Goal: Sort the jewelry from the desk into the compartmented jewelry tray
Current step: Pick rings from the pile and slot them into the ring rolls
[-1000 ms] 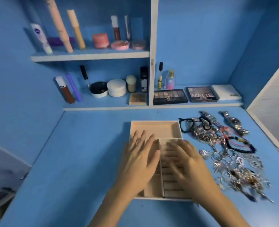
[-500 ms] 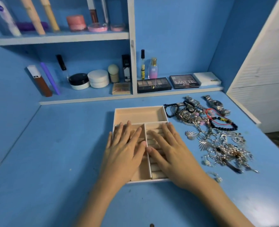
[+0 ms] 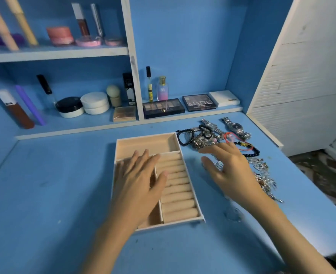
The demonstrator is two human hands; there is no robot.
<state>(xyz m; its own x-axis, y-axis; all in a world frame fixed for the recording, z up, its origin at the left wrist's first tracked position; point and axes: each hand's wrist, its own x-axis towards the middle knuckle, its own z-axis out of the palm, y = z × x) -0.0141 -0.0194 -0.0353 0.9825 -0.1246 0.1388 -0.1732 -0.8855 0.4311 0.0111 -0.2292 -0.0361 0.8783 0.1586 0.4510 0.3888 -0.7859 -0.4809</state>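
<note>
A beige compartmented jewelry tray (image 3: 145, 143) lies on the blue desk, with a wide back section, a narrow left section and a right section of ring rolls (image 3: 178, 186). My left hand (image 3: 138, 184) rests flat and open on the tray's left part. My right hand (image 3: 230, 169) hovers open over the jewelry pile (image 3: 262, 171) to the tray's right, fingers spread, holding nothing. The pile holds black bead bracelets (image 3: 185, 137), a red cord bracelet (image 3: 232, 135), two silver watches (image 3: 236, 128) and several silver pieces. Part of the pile is hidden under my right hand.
Low shelf behind the tray carries eyeshadow palettes (image 3: 163, 108), a perfume bottle (image 3: 162, 89), cream jars (image 3: 94, 101) and tubes. An upper shelf (image 3: 64, 52) holds more cosmetics. A white slatted panel (image 3: 309, 86) bounds the desk's right side.
My right hand has lifted off the tray's ring rolls and moved right over the jewelry pile. My left hand stays on the tray. The camera view has shifted right.
</note>
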